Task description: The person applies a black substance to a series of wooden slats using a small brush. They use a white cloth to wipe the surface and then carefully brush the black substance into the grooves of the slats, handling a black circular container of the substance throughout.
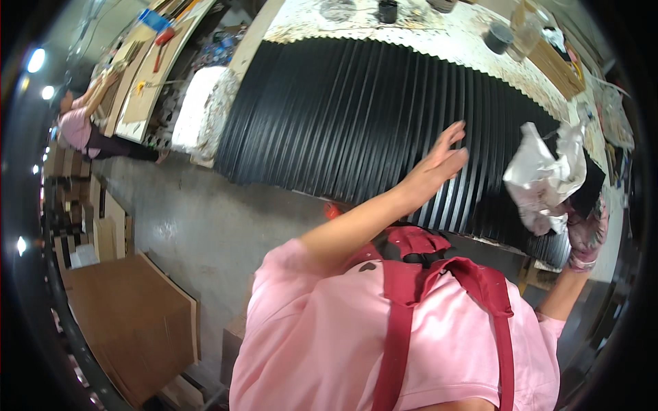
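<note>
A row of long, narrow black strips (329, 116), lying side by side like a ribbed sheet, covers much of the worktable. My left hand (439, 168) is bare and hovers over or lightly touches the strips right of their middle, its fingers stretched out; contact is unclear. At the right end, my right hand (588, 236) wears a stained, thin glove. Its fingers are closed on a crumpled white rag (541, 178), stained at its lower end. Beside the rag and hand shows a dark black patch (588, 188), whose kind I cannot make out.
Along the paint-spattered table (301, 24) stand a black cup (388, 11) and a dark grey pot (498, 38). A cardboard piece (554, 68) lies at the far right. Another person (79, 127) works at a left bench. Brown boards (130, 322) stand lower left.
</note>
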Motion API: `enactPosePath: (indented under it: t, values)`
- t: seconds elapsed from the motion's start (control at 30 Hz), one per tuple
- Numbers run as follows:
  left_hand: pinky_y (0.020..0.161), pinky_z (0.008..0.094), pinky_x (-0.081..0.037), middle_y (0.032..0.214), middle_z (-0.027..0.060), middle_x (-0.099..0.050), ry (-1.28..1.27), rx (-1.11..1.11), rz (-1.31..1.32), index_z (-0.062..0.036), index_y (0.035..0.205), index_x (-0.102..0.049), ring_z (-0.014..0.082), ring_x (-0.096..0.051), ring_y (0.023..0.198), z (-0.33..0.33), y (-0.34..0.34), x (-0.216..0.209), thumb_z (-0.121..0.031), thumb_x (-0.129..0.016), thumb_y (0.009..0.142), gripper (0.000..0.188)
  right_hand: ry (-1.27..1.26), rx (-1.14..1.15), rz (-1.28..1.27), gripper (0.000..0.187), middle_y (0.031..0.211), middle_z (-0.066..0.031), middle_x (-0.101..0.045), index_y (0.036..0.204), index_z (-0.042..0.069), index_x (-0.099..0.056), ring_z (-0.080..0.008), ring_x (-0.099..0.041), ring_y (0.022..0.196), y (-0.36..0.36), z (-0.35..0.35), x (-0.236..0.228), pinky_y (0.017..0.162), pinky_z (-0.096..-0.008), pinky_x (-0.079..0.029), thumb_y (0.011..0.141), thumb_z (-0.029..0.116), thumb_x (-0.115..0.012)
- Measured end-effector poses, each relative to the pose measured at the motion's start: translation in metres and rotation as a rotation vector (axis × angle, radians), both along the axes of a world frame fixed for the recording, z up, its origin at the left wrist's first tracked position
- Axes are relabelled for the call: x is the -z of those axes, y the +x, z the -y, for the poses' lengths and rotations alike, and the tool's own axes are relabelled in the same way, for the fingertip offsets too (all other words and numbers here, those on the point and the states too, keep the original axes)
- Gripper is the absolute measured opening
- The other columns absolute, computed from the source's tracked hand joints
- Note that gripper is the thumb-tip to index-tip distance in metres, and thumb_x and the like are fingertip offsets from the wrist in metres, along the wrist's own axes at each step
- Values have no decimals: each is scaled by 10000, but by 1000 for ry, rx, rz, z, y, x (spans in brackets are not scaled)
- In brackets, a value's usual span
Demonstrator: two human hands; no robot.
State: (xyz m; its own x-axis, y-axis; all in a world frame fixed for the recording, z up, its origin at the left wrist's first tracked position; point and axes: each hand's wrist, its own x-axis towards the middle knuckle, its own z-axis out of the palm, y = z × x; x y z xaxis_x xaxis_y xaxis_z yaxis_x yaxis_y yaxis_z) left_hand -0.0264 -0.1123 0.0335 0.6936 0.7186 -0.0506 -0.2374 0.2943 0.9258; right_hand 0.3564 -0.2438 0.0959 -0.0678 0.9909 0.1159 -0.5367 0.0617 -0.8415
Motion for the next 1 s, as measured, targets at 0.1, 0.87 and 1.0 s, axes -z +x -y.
enactPosePath:
  t: [0.1,0.87,1.0]
  values:
    - [1078,391,-342,1516,96,-273,-296,-14,268,-196,1534,-130,236,-357,1343,-5,31,0,-513,-499,963,750,-104,-361,-246,483,1317,-107,-576,1344,42,-502,-230,-552,1200,-114,-57,-23,1028,-415,-435,925,279,-545]
    - [803,378,-467,951,156,-614,786,-954,-1119,-15,1129,-620,293,-598,920,-104,-282,-14,-304,-622,916,359,-338,-126,195,288,968,5,-654,1151,59,-583,-93,-637,873,-258,-231,39,719,-253,-512,917,219,-634]
    - [943,522,-419,1369,215,-449,1040,-617,-1517,-71,1310,-532,414,-447,1226,-97,-262,-4,-432,-717,806,647,-175,-105,680,343,913,25,-615,1135,36,-616,-55,-548,777,-267,-284,50,712,-229,-455,882,256,-686]
